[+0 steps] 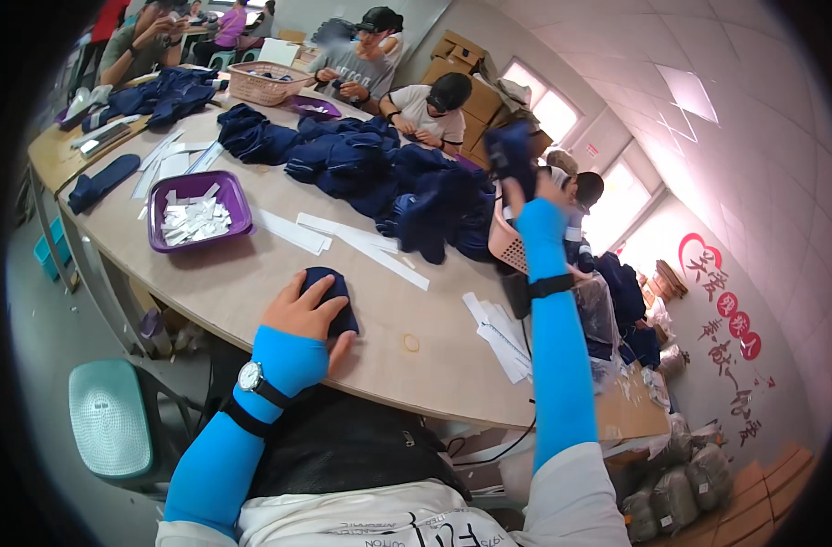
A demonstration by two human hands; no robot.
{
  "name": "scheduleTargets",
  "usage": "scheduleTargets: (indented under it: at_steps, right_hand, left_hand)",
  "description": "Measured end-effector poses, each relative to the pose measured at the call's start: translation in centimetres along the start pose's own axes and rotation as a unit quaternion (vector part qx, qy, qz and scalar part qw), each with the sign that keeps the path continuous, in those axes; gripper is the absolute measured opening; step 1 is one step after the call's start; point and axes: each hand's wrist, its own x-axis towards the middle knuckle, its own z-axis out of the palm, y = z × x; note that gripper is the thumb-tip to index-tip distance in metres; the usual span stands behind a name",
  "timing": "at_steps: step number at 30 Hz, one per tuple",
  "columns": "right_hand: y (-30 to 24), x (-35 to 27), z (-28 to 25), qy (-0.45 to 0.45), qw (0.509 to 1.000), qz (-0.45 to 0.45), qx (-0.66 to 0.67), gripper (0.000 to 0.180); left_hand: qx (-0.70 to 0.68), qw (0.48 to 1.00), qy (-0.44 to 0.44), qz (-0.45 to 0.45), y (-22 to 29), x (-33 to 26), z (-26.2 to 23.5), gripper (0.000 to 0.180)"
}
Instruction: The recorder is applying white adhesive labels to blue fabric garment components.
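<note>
My left hand lies on the table with its fingers spread over a folded navy cloth piece, pressing on it rather than gripping it. Raised at the right, my right hand has its fingers closed on a dark navy cloth bundle; motion blurs its outline. Below that hand stands a pink perforated basket, partly hidden by my arm. A long heap of navy cloth pieces stretches across the table beyond my left hand.
A purple tub of small white pieces stands on the left of the table. White strips lie mid-table, more strips at right. A teal stool is at lower left. People sit across the table.
</note>
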Motion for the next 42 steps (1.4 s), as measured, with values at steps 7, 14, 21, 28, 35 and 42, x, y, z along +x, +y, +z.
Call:
scheduleTargets:
  at_steps: [7, 14, 21, 28, 35, 42]
  right_hand:
    - [-3.2, -8.4, 7.3, -0.52, 0.851, 0.069, -0.004, 0.106]
    - [-0.9, -7.8, 5.6, -0.451, 0.854, 0.113, 0.232, 0.081]
    - [-3.5, -6.5, 6.1, -0.402, 0.915, 0.034, 0.022, 0.059]
    - [-15.0, -6.1, 12.1, -0.262, 0.916, -0.227, 0.199, 0.052]
    - [-17.1, -7.5, 16.0, -0.338, 0.904, -0.226, 0.128, 0.035]
    - [-16.3, -6.0, 12.4, -0.367, 0.9, -0.189, 0.14, 0.026]
  left_hand:
    - [0.0, 1.0, 0.017, -0.001, 0.1, -0.1, -0.2, 0.046]
    - [-0.001, 1.0, 0.015, 0.007, 0.2, 0.0, -0.2, 0.046]
    - [0.01, 1.0, 0.019, 0.012, 0.2, 0.1, -0.2, 0.045]
    - [0.019, 0.999, 0.022, 0.015, 0.0, -0.3, 0.1, 0.045]
    - [0.017, 0.999, 0.046, 0.017, 0.5, 0.1, 0.0, 0.046]
    - [0.005, 0.998, 0.053, -0.014, 0.4, -0.1, -0.7, 0.067]
